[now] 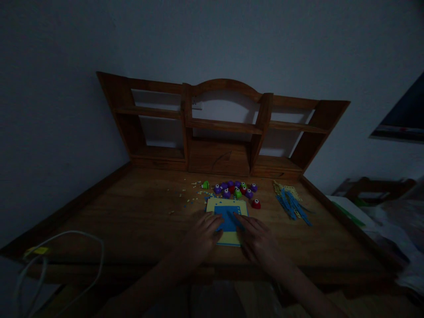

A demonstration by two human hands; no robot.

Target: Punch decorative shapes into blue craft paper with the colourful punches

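Note:
A blue sheet of paper (228, 225) lies on top of a larger pale yellow sheet (228, 239), with a thin blue edge showing beneath. My left hand (205, 229) rests on the left side of the blue sheet, fingers stretched over it. On the right side, my right hand (260, 238) lies with its fingers extended across the papers. Small cut-out dots show along the yellow sheet's top edge. Just beyond the papers sit several small purple, green and red craft punches (226, 193) with eye-like spots. One red punch (256, 203) stands apart, near the sheet's upper right corner.
Paper bits (190, 201) are scattered left of and behind the sheets. Blue paper strips (291, 205) and punched yellow scraps (292, 192) lie at the right. A wooden shelf unit (225, 128) lines the desk's back. A white cable (101, 251) loops at the front left.

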